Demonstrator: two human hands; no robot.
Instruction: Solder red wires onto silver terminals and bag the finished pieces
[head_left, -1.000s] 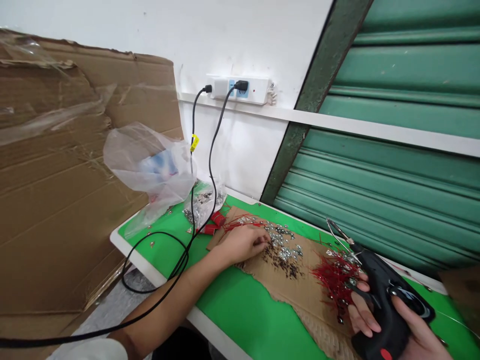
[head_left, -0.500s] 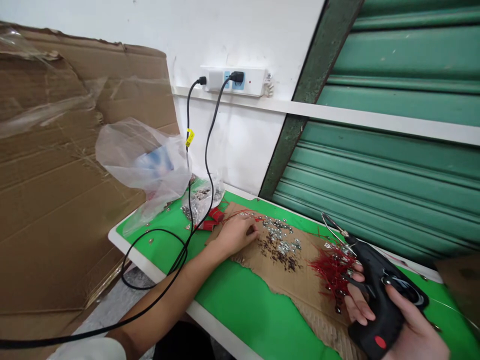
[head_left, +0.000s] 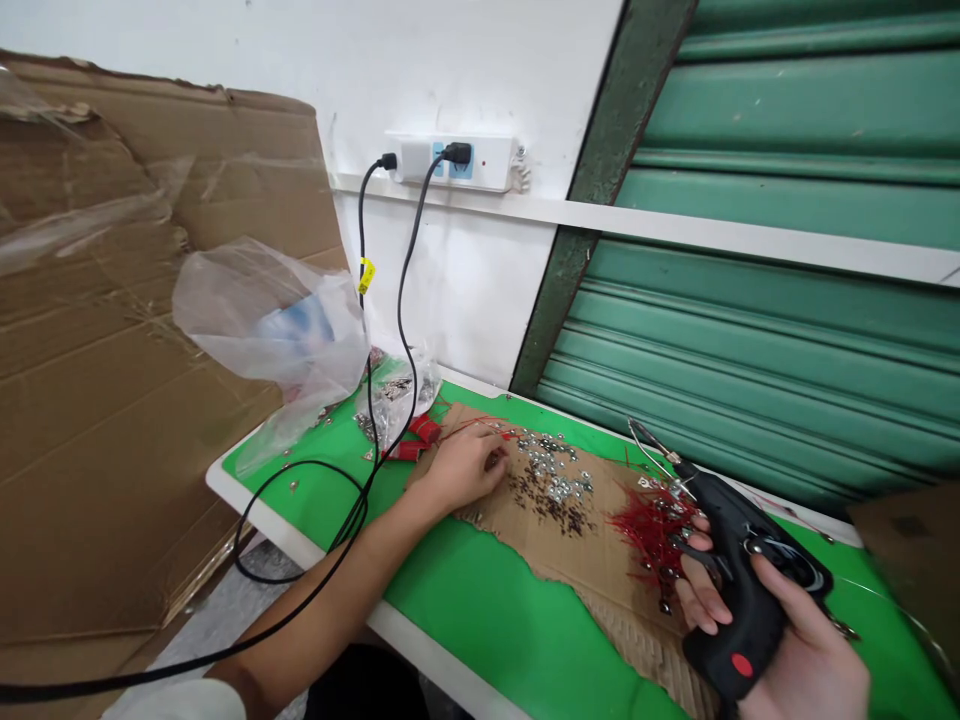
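Observation:
In my right hand (head_left: pixel 802 640) is a black soldering gun (head_left: pixel 739 590) with a red dot on its grip and a thin curved feed tube at the tip. My fingers wrap its handle, and the tip points up and left over the far edge of the table. My left hand (head_left: pixel 469 465) rests on a torn cardboard sheet (head_left: pixel 592 590), its fingers curled together; what they pinch, if anything, is hidden. Beside it lie small silvery metal pieces (head_left: pixel 562 485) and tiny dark parts (head_left: pixel 547 508). A pile of red wires with metal ends (head_left: pixel 652 530) sits by the gun.
Red wire bundles (head_left: pixel 409 450) and a clear bag of metal parts (head_left: pixel 397 390) lie behind my left hand. Black cables (head_left: pixel 405 290) hang from a wall socket (head_left: pixel 480 163) across my left forearm. A large carton (head_left: pixel 112 400) stands left of the green table (head_left: pixel 487 600).
The whole view has shifted slightly, so things appear a little further left. Both hands keep nearly the same places, the right still gripping the soldering gun.

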